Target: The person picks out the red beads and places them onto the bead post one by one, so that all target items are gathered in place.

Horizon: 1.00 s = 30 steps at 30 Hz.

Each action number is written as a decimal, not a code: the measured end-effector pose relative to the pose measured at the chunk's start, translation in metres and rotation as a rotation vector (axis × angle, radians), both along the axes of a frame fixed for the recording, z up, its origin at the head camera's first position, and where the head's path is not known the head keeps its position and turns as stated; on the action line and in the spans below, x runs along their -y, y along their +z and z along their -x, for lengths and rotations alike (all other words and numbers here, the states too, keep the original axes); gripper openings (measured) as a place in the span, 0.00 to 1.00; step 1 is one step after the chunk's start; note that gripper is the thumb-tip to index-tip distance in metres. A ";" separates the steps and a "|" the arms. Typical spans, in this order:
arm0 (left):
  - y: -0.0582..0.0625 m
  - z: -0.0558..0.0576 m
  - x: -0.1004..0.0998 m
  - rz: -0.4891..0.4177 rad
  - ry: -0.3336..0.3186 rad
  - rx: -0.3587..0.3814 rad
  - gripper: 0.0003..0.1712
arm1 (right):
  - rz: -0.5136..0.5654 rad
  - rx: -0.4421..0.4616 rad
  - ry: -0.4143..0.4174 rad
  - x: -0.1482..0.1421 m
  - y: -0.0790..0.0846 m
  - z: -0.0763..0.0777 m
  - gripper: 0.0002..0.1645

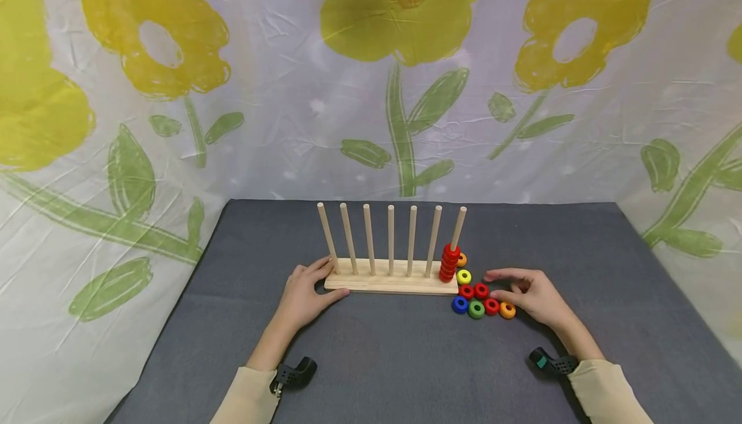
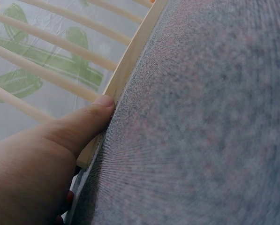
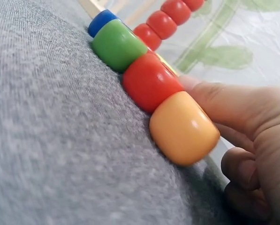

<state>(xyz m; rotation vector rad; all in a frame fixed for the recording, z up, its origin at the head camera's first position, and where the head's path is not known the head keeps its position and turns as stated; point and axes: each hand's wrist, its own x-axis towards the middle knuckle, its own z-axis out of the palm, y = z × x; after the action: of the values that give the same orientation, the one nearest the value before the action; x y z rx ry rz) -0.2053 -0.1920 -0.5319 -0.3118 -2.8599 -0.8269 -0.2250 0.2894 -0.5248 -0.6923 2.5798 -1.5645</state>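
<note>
A wooden peg board [image 1: 391, 284] with several upright pegs stands on the table. My left hand [image 1: 304, 292] grips its left end, thumb along the front edge and fingers at the back; in the left wrist view the thumb [image 2: 86, 119] presses the wood. Red beads [image 1: 449, 263] are stacked on the rightmost peg. My right hand [image 1: 536, 295] is at the loose beads, thumb and index finger apart, the thumb tip close by a red bead [image 1: 481, 291]. Whether it touches is unclear. In the right wrist view, an orange bead [image 3: 184, 129] sits in front of the thumb.
Loose beads lie right of the board: a yellow bead [image 1: 464, 276], a blue bead [image 1: 460, 305], a green bead [image 1: 476, 310], more red and orange ones. Dark grey cloth [image 1: 394, 366] covers the table. A flower-printed sheet [image 1: 278, 89] hangs behind.
</note>
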 end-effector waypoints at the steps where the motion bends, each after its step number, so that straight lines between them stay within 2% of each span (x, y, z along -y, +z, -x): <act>1: 0.000 0.000 0.000 -0.001 0.000 0.002 0.48 | -0.003 -0.001 0.001 0.001 -0.001 0.000 0.23; 10: 0.000 0.000 0.000 -0.001 0.006 0.011 0.48 | -0.051 -0.035 -0.027 0.010 -0.004 -0.001 0.22; 17: 0.001 0.000 0.000 0.004 0.006 0.007 0.48 | -0.070 -0.047 0.003 0.012 -0.001 -0.001 0.21; 30: 0.001 -0.001 0.000 0.001 0.003 0.011 0.48 | -0.071 -0.025 -0.025 0.011 0.000 -0.002 0.19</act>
<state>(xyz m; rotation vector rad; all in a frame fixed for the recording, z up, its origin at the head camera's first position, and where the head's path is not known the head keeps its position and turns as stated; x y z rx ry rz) -0.2047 -0.1923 -0.5305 -0.3038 -2.8701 -0.8293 -0.2228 0.2785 -0.5249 -0.6799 2.6581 -1.4714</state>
